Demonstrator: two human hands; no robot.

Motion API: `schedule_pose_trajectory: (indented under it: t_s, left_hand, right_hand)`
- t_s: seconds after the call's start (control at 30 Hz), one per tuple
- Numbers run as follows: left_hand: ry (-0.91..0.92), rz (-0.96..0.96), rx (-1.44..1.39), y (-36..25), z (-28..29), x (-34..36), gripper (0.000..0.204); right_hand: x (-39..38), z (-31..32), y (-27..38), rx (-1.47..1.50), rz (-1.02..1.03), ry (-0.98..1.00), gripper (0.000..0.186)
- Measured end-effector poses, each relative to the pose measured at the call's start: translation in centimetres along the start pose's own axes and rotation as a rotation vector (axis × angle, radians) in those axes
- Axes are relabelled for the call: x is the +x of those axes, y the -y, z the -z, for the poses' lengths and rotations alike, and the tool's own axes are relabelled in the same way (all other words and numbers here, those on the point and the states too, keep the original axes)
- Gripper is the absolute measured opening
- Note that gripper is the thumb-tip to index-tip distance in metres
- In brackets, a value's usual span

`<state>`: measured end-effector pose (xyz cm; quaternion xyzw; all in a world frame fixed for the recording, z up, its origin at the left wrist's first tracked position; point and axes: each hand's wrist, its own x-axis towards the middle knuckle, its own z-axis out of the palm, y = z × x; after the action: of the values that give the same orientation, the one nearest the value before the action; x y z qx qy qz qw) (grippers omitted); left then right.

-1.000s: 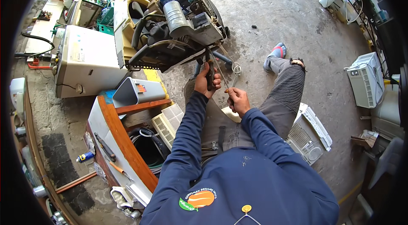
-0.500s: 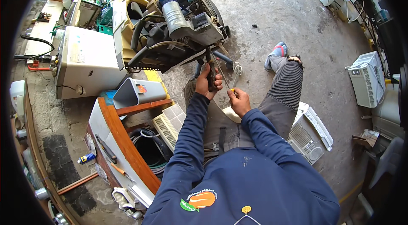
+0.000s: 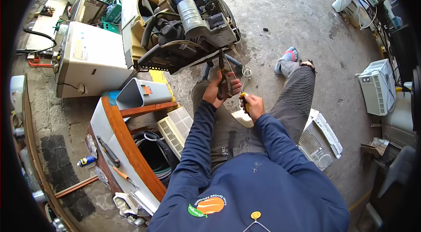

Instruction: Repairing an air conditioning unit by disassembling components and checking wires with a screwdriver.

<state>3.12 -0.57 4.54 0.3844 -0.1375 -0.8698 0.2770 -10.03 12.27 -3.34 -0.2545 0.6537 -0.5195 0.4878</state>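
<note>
My left hand (image 3: 215, 89) is closed round a pair of dark-handled pliers (image 3: 222, 63), their jaws pointing up at the lower edge of an opened air conditioner (image 3: 193, 35). My right hand (image 3: 255, 108) grips a screwdriver by its yellow handle (image 3: 246, 104). The thin shaft slants up past the left fingers toward the same edge; I cannot tell whether its tip touches. The opened unit shows a metal cylinder (image 3: 190, 15), dark hoses and a tan housing, and it sits tilted in front of me on a stand. A pale cord (image 3: 247, 72) hangs beneath its right corner.
A white appliance (image 3: 94, 59) stands at left. Nearer is a wooden-edged bench (image 3: 127, 144) bearing another pair of pliers (image 3: 108, 152) and an orange-handled tool (image 3: 120, 172). A white panel (image 3: 318, 148) lies right of my legs; another air conditioner (image 3: 377, 87) is at far right.
Both hands have shifted slightly right in the picture. My right hand has turned on the screwdriver, so more of its yellow handle shows. The left fingers have loosened a little round the pliers.
</note>
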Motion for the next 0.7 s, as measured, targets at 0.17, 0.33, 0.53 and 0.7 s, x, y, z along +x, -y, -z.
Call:
schedule_pose_trajectory:
  t_s: [0.17, 0.33, 0.53, 0.7]
  left_hand:
    - [0.009, -0.057, 0.010, 1.9, 3.4, -2.7, 0.052]
    - [-0.080, -0.210, 0.160, 4.2, 6.4, -3.6, 0.028]
    - [-0.269, -0.435, 0.236, 7.9, 7.1, 0.2, 0.016]
    - [-0.348, -0.537, 0.508, 7.0, 2.8, 3.0, 0.021]
  right_hand:
    - [0.2, -0.4, 1.1, -0.050, 0.090, -0.049, 0.020]
    - [1.2, 0.5, 3.0, 0.213, -0.268, 0.202, 0.025]
    - [1.0, -0.7, 4.3, -0.449, 0.045, 0.034, 0.037]
    - [1.6, -0.9, 3.4, -0.609, 0.114, -0.066, 0.040]
